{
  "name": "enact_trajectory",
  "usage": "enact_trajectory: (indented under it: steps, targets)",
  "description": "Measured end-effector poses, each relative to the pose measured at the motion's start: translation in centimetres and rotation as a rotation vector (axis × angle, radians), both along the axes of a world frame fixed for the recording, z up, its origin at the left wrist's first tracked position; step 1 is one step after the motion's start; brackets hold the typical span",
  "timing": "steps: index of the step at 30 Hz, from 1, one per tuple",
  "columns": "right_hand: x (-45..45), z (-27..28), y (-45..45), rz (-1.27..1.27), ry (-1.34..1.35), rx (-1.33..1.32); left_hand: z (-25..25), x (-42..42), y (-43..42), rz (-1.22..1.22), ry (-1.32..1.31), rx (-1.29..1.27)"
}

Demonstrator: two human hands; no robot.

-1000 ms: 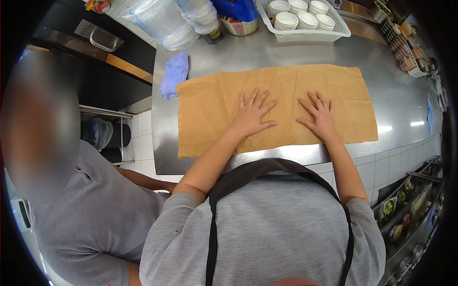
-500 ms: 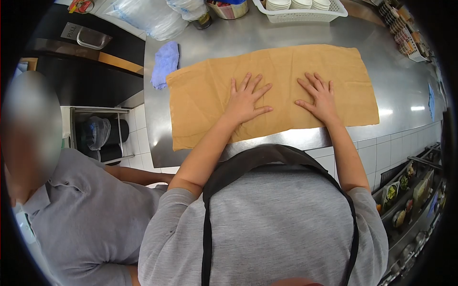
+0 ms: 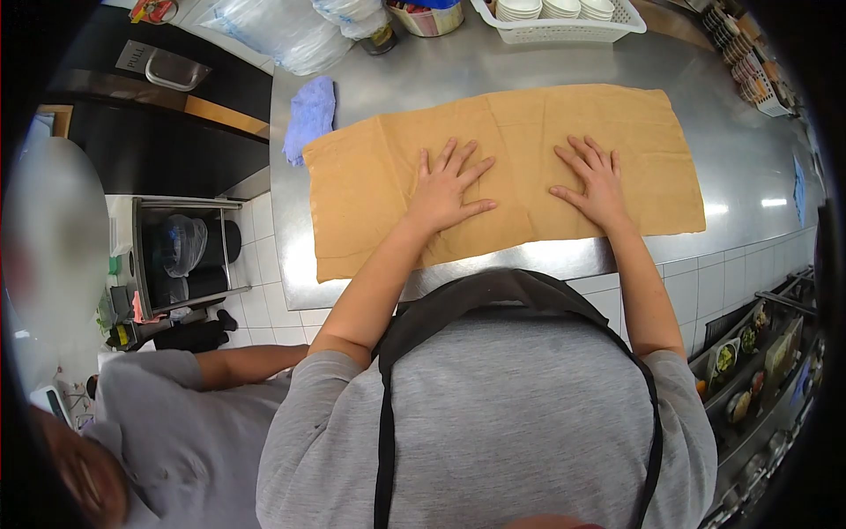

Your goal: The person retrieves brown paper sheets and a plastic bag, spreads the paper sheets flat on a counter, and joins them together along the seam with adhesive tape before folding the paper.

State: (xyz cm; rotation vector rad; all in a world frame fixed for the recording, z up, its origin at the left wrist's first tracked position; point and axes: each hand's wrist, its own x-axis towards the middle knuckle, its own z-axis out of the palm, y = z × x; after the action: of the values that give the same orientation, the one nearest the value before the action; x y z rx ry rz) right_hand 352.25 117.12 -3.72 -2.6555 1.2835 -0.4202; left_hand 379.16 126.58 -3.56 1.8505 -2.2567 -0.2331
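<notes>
A tan cloth lies spread out on the steel table, with creases running across it. My left hand rests palm down on the cloth, left of its middle, fingers spread. Flat on the right part of the same cloth is my right hand, its fingers also apart. Neither hand holds anything. Beyond the cloth's far left corner a crumpled blue cloth lies close by.
A white basket of stacked white bowls stands at the back, beside plastic-wrapped goods. A co-worker in grey is at my left. Food trays sit low at the right, and a door is at the left.
My left hand has shifted slightly left on the cloth, still spread; my right hand stays about in place. The view has tilted, and the co-worker has leaned lower and away from the table.
</notes>
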Motion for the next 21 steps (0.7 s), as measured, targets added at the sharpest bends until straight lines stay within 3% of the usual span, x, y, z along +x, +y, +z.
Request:
enact_trajectory:
  steps: [9,21]
  targets:
    - [-0.1,0.2,0.1,0.011,0.010,-0.011,0.2,-0.2,0.0,0.000,-0.027,0.011]
    - [-0.2,0.4,0.1,0.018,-0.016,0.010,3.6,-1.5,-0.5,0.022,-0.090,0.362]
